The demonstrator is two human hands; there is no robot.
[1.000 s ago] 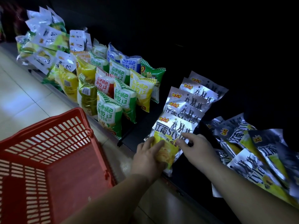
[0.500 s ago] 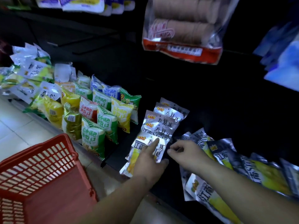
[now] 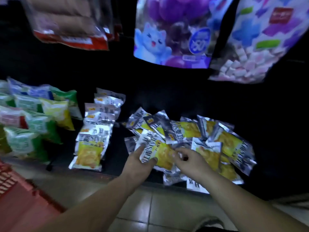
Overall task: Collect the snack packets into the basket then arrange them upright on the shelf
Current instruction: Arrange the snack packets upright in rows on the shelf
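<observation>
A silver-and-yellow snack packet (image 3: 163,156) lies on a loose heap (image 3: 217,139) on the low shelf (image 3: 119,146), right of a neat overlapping row (image 3: 91,141). The left hand (image 3: 138,163) grips its near edge. The right hand (image 3: 192,162) curls beside it, and I cannot tell whether it grips. This is probably the arranging step; next, stand the packet in the row.

I'm counting: one red basket (image 3: 15,195), three hanging bags (image 3: 172,30), about five standing silver packets (image 3: 91,144) rowed from shelf (image 3: 118,153) front edge, roughly dozen heaped silver packets (image 3: 230,144).
</observation>
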